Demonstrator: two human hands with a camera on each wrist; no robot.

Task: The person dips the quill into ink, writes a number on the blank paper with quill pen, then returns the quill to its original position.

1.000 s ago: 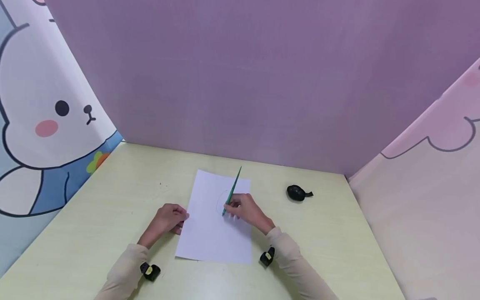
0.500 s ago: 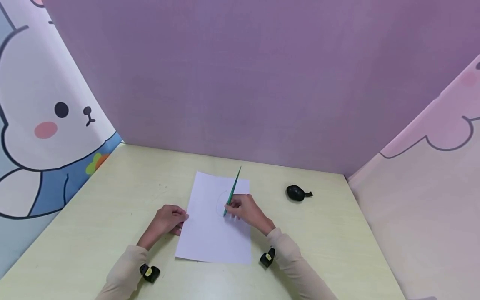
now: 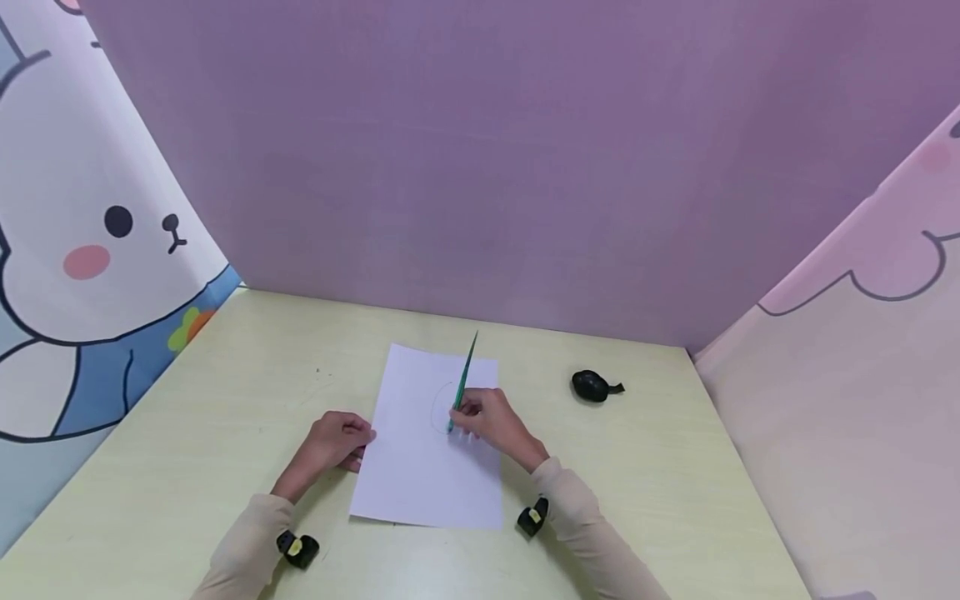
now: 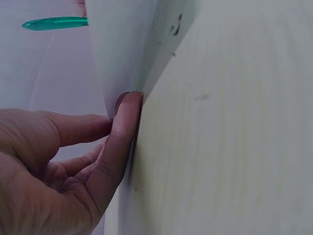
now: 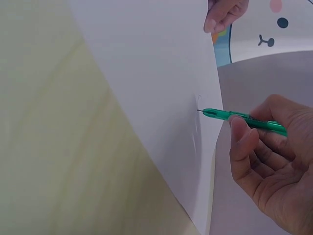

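A white sheet of paper lies on the table, with a thin curved line drawn on its upper part. My right hand grips a slim green pen, tapered at its upper end. In the right wrist view the dark tip of the pen meets the paper at the drawn line. At the left edge of the sheet, my left hand pinches the paper between thumb and finger. The left wrist view shows this paper edge lifted slightly off the table beside the fingertips.
A black rounded object with a short tail rests on the table right of the paper. Small dark marks dot the pale table at the left. A purple panel rises behind, and a cartoon-printed wall stands at the left.
The pen tip has shifted slightly to the right along the bottom of the curve, and its upper end has tipped a little left. My left hand keeps its hold on the sheet.
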